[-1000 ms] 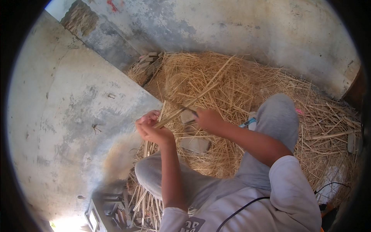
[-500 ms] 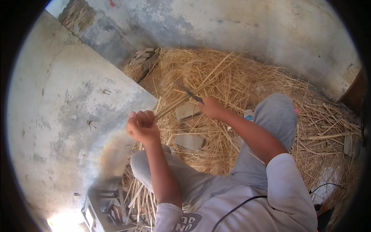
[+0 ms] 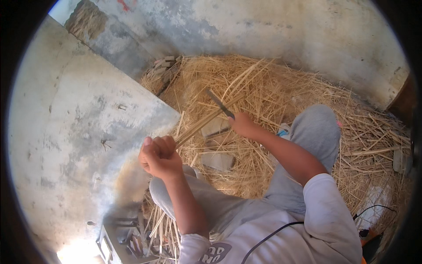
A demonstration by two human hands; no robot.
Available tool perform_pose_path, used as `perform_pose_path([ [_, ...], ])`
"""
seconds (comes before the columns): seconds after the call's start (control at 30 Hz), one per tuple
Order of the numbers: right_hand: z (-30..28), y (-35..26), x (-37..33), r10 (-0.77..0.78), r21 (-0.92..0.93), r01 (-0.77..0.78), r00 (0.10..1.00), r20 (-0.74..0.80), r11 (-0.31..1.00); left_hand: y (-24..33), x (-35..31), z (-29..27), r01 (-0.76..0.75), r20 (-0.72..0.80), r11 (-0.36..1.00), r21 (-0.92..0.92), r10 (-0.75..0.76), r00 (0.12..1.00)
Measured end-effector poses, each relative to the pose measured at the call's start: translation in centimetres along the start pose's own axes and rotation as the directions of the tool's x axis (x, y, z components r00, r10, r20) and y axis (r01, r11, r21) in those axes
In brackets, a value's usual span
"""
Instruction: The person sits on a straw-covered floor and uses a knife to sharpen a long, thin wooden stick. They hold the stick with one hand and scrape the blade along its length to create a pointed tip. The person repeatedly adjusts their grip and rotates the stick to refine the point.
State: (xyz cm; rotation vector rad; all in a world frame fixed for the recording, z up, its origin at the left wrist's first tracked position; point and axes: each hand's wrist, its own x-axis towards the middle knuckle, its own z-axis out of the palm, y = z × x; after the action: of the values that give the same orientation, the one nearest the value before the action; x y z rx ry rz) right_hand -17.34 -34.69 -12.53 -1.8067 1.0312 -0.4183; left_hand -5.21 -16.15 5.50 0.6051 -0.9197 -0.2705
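Observation:
My left hand (image 3: 161,157) is closed in a fist, thumb up, round the near end of some long straw-coloured strips (image 3: 195,126) that look like split bamboo. They slant away to the upper right, and their far ends fan apart. In my right hand (image 3: 243,126) is the dark handle of a knife (image 3: 216,99) with a straight grey blade. The blade lies across the strips about midway along them, pointing up and left. Whether its edge bites into the strips, I cannot tell.
Loose straw-like shavings (image 3: 246,176) cover the floor round my crossed legs. Flat bricks (image 3: 217,161) lie between my knees. A low plastered wall (image 3: 101,114) stands close at left, with a grey box (image 3: 112,246) of tools by my left hip. Thicker sticks (image 3: 373,141) lie at right.
My left hand has shifted slightly left and down, still gripping the strips. The knife has moved a little to the right, its blade less blurred. The strips' far ends have swung slightly.

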Motion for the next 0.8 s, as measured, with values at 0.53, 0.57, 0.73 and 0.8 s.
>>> perform_pose_path([
  [0.53, -0.9, 8.3, 1.7, 0.125, -0.61, -0.101, 0.992, -0.003, 0.786, 17.7, -1.6, -0.3, -0.173, -0.104, 0.983, 0.063, 0.179, 0.978],
  [0.57, -0.8, 8.0, 1.5, 0.113, -0.637, -0.07, 0.993, 0.026, 0.767, 17.3, -1.5, -0.4, -0.181, -0.164, 0.971, 0.156, 0.206, 0.965],
  [0.73, -1.1, 4.4, -0.5, -0.057, -0.664, 0.099, 0.995, 0.085, 0.741, 16.7, -0.6, -0.4, -0.143, -0.133, 0.979, 0.142, 0.162, 0.978],
  [0.8, -1.8, 3.6, -0.7, -0.069, -0.574, 0.11, 0.993, 0.093, 0.812, 15.9, 0.7, -1.8, -0.061, 0.152, 0.998, 0.012, 0.058, 0.987],
])
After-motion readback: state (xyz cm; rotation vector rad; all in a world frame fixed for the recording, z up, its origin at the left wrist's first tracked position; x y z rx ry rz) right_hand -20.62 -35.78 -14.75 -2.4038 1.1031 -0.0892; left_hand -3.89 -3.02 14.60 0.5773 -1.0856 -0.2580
